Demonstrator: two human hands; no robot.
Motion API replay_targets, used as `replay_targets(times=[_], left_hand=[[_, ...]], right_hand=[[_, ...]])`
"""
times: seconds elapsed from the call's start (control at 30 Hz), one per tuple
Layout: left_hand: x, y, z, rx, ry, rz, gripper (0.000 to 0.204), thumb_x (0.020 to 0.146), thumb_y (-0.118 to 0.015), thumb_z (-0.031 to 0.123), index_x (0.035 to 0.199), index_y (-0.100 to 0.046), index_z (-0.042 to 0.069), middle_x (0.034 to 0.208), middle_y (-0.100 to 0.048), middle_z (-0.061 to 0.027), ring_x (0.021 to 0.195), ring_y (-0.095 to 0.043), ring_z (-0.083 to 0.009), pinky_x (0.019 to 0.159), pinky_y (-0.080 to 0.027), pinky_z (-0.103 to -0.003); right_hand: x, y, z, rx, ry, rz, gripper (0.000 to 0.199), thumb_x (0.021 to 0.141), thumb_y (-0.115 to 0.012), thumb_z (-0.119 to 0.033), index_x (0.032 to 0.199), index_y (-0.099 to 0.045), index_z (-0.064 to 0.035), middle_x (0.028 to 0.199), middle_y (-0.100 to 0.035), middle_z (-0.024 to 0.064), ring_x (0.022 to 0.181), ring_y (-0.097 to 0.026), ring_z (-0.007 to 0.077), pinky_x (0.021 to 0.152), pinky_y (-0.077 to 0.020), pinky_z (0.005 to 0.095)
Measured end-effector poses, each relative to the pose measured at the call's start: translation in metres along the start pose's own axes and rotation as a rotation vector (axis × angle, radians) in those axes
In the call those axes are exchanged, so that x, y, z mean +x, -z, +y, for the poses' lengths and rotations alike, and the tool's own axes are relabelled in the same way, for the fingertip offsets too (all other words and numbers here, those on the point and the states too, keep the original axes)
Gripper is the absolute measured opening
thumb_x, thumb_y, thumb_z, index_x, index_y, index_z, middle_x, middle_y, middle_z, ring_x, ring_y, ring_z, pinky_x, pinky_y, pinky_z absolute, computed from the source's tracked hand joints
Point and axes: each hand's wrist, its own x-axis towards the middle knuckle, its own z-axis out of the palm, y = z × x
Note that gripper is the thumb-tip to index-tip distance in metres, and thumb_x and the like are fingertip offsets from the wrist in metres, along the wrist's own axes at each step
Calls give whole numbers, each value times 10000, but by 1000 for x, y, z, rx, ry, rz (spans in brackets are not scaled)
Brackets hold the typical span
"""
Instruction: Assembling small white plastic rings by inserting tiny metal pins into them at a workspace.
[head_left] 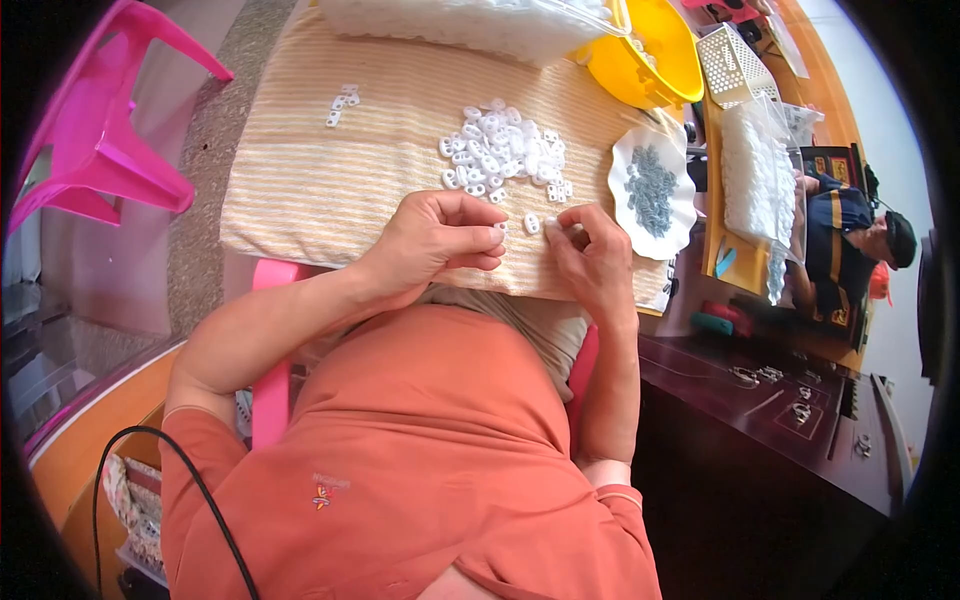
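Head view: the striped cloth [330,170] is the landmark. At its near edge the left hand [435,240] has its fingers curled in, pinching what looks like a small white plastic piece [499,231], though it is too tiny to be sure. Just beside it, the right hand [592,258] is closed narrowly on another small white bit [549,226]. A loose white piece [531,223] lies between them. The heap of white pieces [505,155] sits mid-cloth; a white dish of grey parts [652,190] rests at its right edge.
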Motion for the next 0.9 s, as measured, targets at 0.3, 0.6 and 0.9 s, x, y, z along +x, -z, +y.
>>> replay_targets(times=[0.3,0.6,0.9], left_hand=[[1,2,-3,9,1,1,175,863,-665,33,1030,-629,-6,912,-649,-64,815,-654,-140,754,-570,-265],[2,2,-4,16,-3,-7,195,866,-668,41,1046,-621,-15,920,-648,-69,822,-653,-140,751,-573,-262],[2,3,-6,15,-26,-23,187,874,-654,37,1049,-622,-20,923,-649,-74,823,-650,-138,751,-569,-261]], right_hand=[[1,4,2,-76,198,-26,157,812,-685,-37,961,-645,-8,804,-625,96,610,-579,140,568,-465,281],[-5,-2,6,347,14,-95,265,821,-682,41,1080,-626,36,811,-615,9,678,-564,64,585,-458,217],[-11,-21,-9,760,-90,-170,271,840,-687,12,1103,-633,51,808,-631,22,699,-594,71,621,-489,208]])
